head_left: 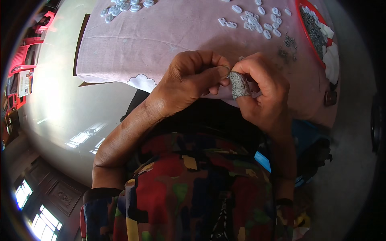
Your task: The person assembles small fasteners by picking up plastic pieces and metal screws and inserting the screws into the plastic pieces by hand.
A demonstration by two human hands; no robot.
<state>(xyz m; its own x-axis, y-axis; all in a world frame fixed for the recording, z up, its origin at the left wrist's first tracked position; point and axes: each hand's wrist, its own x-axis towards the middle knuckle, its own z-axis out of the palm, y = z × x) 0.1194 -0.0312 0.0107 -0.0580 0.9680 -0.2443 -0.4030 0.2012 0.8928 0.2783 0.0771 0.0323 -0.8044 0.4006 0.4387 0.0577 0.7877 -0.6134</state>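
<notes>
Pink cloth covers the counter (pixel 120 52), and just above its near edge two bare hands meet. The left hand (pixel 191 78) has thumb and forefinger closed in a pinch on a small, dull-coloured curved piece (pixel 228 71), mostly hidden by the fingertips. The right hand (pixel 268 86), its thumb wrapped in a speckled grey band (pixel 241 86), brings its fingertips in against the same spot; I cannot tell whether that grip holds the piece or only presses on it.

Glossy white oval plastic pieces (pixel 252 21) lie loose beyond the right hand, with more in a group (pixel 124 6) farther left. Small dark metal bits (pixel 288 41) are scattered on the cloth near a red basin (pixel 308 37) holding grey metal bits and white material.

The step in hand looks like close fingertip work on that one piece. The next move seems to call for a steady left pinch and fine, controlled pressure from the right thumb and forefinger.
</notes>
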